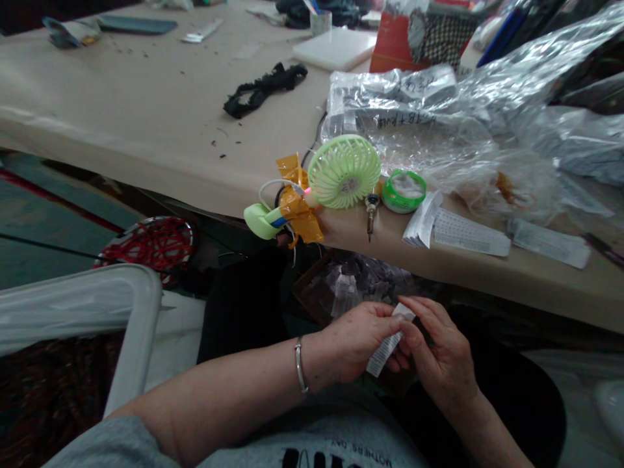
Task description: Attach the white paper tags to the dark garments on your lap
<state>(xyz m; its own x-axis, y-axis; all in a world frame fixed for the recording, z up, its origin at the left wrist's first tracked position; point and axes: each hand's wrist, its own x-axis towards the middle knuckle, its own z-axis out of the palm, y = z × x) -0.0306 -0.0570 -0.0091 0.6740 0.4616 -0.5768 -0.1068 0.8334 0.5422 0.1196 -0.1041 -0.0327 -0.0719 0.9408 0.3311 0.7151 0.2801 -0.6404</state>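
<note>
My left hand (351,338), with a bangle on its wrist, pinches a narrow white printed label (381,356) over my lap. My right hand (441,351) meets it at the label's upper end, thumb and fingers closed on the same strip. Printing shows on the label's lower half; the fingers cover its middle. Beyond the hands, at the table's front edge, lie a curled bunch of labels (422,221), a flat printed stack (470,233) and another strip stack (548,243). A round green tub (403,200) with whitish contents stands beside them.
A light green fan (344,172) is taped at the table (170,130) edge, with a pointed metal tool (371,214) beside it. Clear plastic bags (429,130) cover the right side. Below sits a box of scraps (370,279); at left stands a white bin (141,305).
</note>
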